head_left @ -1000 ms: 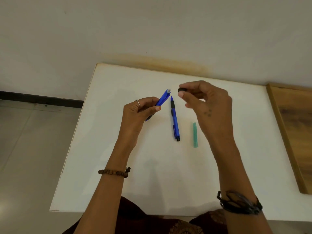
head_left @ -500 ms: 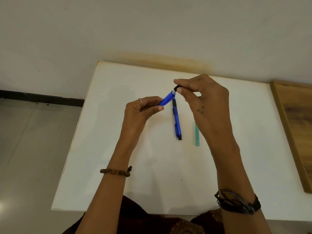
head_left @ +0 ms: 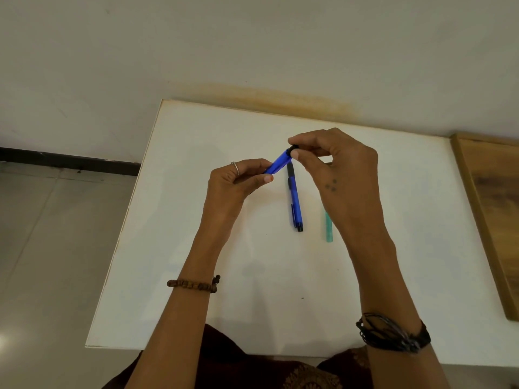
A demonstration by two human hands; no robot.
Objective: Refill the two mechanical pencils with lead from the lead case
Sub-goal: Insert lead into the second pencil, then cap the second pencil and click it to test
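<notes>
One blue pencil (head_left: 277,163) is being gripped, tilted, by the left hand (head_left: 233,183) so its black cap (head_left: 292,148), pinched by the right hand (head_left: 339,164), is being seated. The second pencil (head_left: 295,200) and green lead case (head_left: 328,227) are being left lying on the surface (head_left: 196,248).

Soft dim light, wide-angle edge warp

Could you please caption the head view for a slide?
Left hand holds pencil; right hand pinches its cap.

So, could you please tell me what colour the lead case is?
The lead case is translucent teal-green, seen in the head view.
</notes>
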